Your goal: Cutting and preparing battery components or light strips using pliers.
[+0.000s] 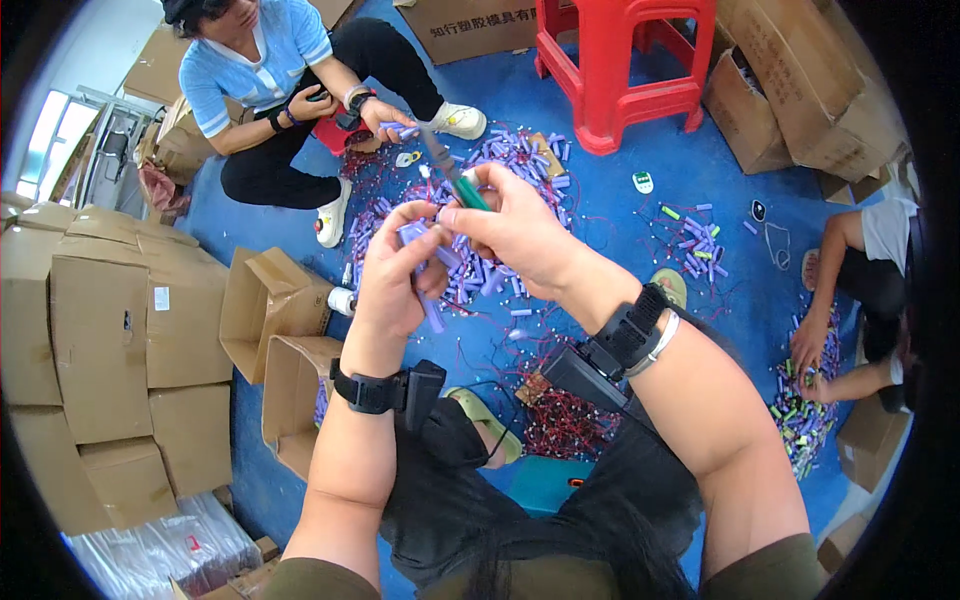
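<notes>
My left hand (400, 265) is closed around a few purple cylindrical battery cells (412, 236), one of them sticking out below the palm. In my right hand (515, 225) is a green-handled tool (470, 194) with a long grey metal end pointing up and away; its exact kind is hard to make out. The two hands are close together, fingertips nearly meeting over the cells. Under them spreads a pile of purple cells (515, 155) with thin red and dark wires on the blue floor. What lies between my fingertips is too small to tell.
A co-worker's hand (385, 118) holds cells at the pile's far left. Another person's hands (812, 365) work over a heap at the right. Red stools (625, 100) stand at the far side, cardboard boxes (100, 330) at the left. A wire heap (570, 425) lies between my legs.
</notes>
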A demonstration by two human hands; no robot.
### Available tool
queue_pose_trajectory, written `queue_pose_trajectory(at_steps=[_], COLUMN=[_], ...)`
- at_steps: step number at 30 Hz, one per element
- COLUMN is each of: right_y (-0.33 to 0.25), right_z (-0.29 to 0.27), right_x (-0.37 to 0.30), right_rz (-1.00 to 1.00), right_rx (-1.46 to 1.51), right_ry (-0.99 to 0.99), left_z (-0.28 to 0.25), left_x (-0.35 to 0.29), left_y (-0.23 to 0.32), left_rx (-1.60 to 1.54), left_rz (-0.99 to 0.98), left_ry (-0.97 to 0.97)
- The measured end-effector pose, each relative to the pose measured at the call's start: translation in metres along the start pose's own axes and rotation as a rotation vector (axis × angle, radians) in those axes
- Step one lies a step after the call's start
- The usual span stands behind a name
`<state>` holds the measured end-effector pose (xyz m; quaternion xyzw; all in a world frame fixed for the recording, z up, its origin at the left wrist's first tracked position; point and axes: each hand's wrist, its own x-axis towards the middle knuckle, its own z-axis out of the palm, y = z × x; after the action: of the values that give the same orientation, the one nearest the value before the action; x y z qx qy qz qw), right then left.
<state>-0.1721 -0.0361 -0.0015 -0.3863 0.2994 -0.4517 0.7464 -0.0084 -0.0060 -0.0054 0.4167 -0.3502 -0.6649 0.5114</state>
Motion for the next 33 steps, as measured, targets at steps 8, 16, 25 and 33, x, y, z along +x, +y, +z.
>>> queue_pose_trajectory(at_steps=[8, 16, 25, 33], right_y=[0.006, 0.007, -0.005, -0.003], right_z=[-0.010, -0.020, -0.015, -0.019], right_x=[0.025, 0.033, 0.004, -0.001], right_rz=[-0.038, -0.409, -0.037, -0.048], right_rx=[0.284, -0.770, -1.069, -1.076], right_ry=[0.251, 0.430, -0.153, -0.121], left_z=[-0.014, -0.023, -0.038, -0.031], left_x=[0.007, 0.012, 0.012, 0.004], left_y=[-0.001, 0.002, -0.002, -0.002], left_rx=[-0.248, 0.136, 0.610, 0.767], left_rz=[-0.083, 0.215, 0.429, 0.433], left_ry=[-0.097, 0.135, 0.235, 0.210])
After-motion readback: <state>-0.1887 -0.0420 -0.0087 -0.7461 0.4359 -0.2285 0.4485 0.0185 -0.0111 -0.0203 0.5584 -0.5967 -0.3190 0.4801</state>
